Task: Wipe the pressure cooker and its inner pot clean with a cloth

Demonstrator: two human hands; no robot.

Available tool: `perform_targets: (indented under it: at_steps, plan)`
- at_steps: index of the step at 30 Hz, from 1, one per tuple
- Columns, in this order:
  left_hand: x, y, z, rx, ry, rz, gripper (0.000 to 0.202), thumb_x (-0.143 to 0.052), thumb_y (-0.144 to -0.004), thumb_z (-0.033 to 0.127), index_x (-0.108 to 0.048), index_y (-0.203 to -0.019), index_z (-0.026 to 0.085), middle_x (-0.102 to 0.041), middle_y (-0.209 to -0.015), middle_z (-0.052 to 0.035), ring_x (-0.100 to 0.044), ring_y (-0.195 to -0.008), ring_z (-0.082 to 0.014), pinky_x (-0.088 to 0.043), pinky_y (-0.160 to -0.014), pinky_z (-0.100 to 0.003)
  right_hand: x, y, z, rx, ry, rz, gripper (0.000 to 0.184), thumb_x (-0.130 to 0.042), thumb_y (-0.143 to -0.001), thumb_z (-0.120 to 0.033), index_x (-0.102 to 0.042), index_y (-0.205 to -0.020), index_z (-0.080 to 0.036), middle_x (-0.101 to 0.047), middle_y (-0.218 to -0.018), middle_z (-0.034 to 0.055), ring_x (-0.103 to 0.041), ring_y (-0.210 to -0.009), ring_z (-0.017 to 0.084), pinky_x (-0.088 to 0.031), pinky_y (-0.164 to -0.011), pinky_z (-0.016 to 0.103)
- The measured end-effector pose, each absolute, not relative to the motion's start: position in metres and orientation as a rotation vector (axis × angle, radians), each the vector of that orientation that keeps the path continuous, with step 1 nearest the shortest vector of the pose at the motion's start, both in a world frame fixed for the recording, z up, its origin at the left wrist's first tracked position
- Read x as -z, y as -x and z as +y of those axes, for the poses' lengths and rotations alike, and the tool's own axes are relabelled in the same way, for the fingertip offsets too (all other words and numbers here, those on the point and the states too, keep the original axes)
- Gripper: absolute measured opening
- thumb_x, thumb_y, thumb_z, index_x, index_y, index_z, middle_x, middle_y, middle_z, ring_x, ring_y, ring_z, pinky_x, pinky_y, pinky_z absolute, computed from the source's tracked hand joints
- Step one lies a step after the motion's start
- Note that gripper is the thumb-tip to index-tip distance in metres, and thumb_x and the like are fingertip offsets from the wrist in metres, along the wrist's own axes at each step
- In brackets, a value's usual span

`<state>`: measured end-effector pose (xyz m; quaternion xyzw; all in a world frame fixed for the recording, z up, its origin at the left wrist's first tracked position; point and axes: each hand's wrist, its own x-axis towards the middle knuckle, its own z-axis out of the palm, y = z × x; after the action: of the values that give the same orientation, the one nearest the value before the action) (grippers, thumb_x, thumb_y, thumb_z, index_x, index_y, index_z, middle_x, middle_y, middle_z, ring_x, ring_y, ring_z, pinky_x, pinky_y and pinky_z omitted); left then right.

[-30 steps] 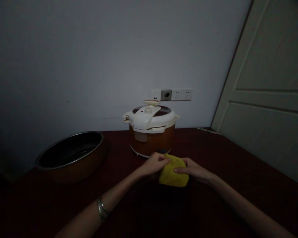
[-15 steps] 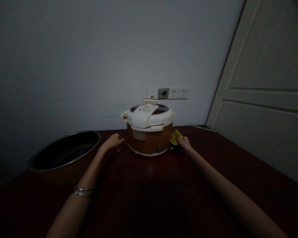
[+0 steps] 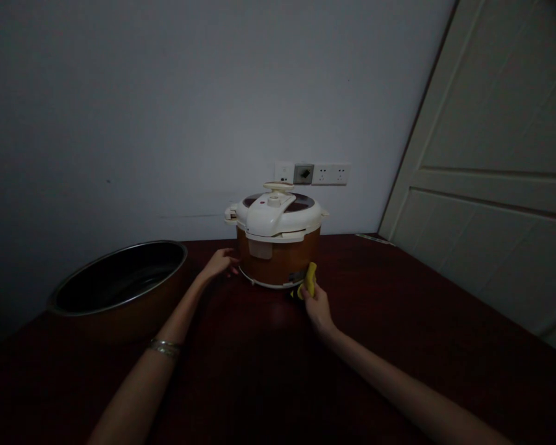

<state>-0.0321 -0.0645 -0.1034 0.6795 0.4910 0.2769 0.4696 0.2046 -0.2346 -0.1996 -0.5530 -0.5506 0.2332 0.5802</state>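
Observation:
An electric pressure cooker (image 3: 278, 247) with a white lid and an orange-brown body stands on the dark red table (image 3: 259, 346), close to the wall. My right hand (image 3: 319, 308) grips a yellow and dark cloth (image 3: 311, 279) at the cooker's lower front right edge. Beside the cooker's lower left side is my left hand (image 3: 220, 264), empty, its fingers apart and reaching toward the base. Whether those fingertips touch the cooker I cannot tell. Bracelets (image 3: 165, 348) circle my left wrist.
At the left, a large oval pot (image 3: 120, 318) with a dark inside and a metal rim sits on the table. Wall sockets (image 3: 331, 174) are behind the cooker. A pale panelled door (image 3: 482, 228) rises on the right.
My right hand has brought the cloth from the cooker's right side round to its lower front, moving left and nearer. My left hand has shifted slightly right, closer to the cooker, its fingers more extended.

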Motion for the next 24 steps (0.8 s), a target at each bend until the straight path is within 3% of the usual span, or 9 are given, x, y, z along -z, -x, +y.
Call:
perform_targets:
  at_steps: [3, 7, 10, 12, 17, 21, 24]
  plan:
    - [0.105, 0.032, -0.063, -0.679, -1.652, 1.200, 0.072, -0.058, -0.073, 0.014, -0.031, -0.139, 0.008, -0.063, -0.114, -0.0203, -0.066, -0.059, -0.0161, -0.043, -0.044, -0.022, 0.198, -0.166, -0.251, -0.644, 1.344, -1.140, 0.045, -0.049, -0.080, -0.045, -0.060, -0.111, -0.014, -0.068, -0.095, 0.0089, -0.063, -0.091, 0.027, -0.050, -0.084, 0.044]
    - [0.105, 0.033, -0.064, -0.679, -1.650, 1.166, 0.070, -0.057, -0.072, 0.014, -0.032, -0.137, 0.005, -0.062, -0.114, -0.0214, -0.065, -0.058, -0.0159, -0.043, -0.043, -0.023, 0.180, -0.125, -0.269, -0.764, 1.126, -1.582, 0.042, -0.045, -0.087, -0.033, -0.052, -0.126, -0.018, -0.062, -0.119, 0.0085, -0.060, -0.107, 0.025, -0.049, -0.091, 0.044]
    - [0.104, 0.037, -0.062, -0.692, -1.653, 1.154, 0.065, -0.055, -0.070, 0.013, -0.038, -0.133, 0.005, -0.064, -0.113, -0.0201, -0.066, -0.063, -0.0174, -0.043, -0.044, -0.023, 0.161, -0.117, -0.272, -0.358, 0.923, -2.056, 0.046, -0.035, -0.091, -0.018, -0.040, -0.137, -0.014, -0.044, -0.140, 0.0123, -0.038, -0.130, 0.022, -0.036, -0.106, 0.044]
    - [0.105, 0.039, -0.059, -0.720, -1.660, 1.164, 0.059, -0.054, -0.070, 0.014, -0.044, -0.128, 0.006, -0.065, -0.110, -0.0196, -0.066, -0.069, -0.0185, -0.043, -0.045, -0.022, 0.152, -0.123, -0.263, -0.041, 0.789, -2.320, 0.045, -0.032, -0.092, -0.013, -0.041, -0.136, -0.011, -0.045, -0.139, 0.0135, -0.032, -0.134, 0.022, -0.031, -0.109, 0.043]
    - [0.108, 0.040, -0.056, -0.759, -1.663, 1.201, 0.050, -0.056, -0.070, 0.017, -0.051, -0.119, 0.006, -0.064, -0.111, -0.0194, -0.066, -0.072, -0.0189, -0.044, -0.046, -0.022, 0.145, -0.148, -0.217, 0.456, 0.836, -2.572, 0.038, -0.040, -0.090, -0.010, -0.052, -0.126, -0.007, -0.057, -0.127, 0.0147, -0.042, -0.128, 0.023, -0.036, -0.107, 0.041]
    - [0.109, 0.037, -0.058, -0.725, -1.666, 1.228, 0.047, -0.055, -0.070, 0.017, -0.052, -0.116, 0.007, -0.065, -0.110, -0.0183, -0.066, -0.072, -0.0188, -0.045, -0.046, -0.023, 0.144, -0.165, -0.202, 0.654, 0.859, -2.737, 0.034, -0.040, -0.088, -0.006, -0.057, -0.117, 0.000, -0.054, -0.129, 0.0181, -0.042, -0.128, 0.025, -0.037, -0.106, 0.040]
    - [0.110, 0.036, -0.058, -0.733, -1.663, 1.235, 0.045, -0.053, -0.072, 0.017, -0.053, -0.116, 0.008, -0.064, -0.112, -0.0185, -0.066, -0.078, -0.0202, -0.046, -0.048, -0.023, 0.142, -0.189, -0.216, 0.648, 0.880, -2.815, 0.038, -0.041, -0.089, -0.008, -0.053, -0.124, -0.003, -0.049, -0.135, 0.0145, -0.040, -0.129, 0.023, -0.036, -0.107, 0.038]
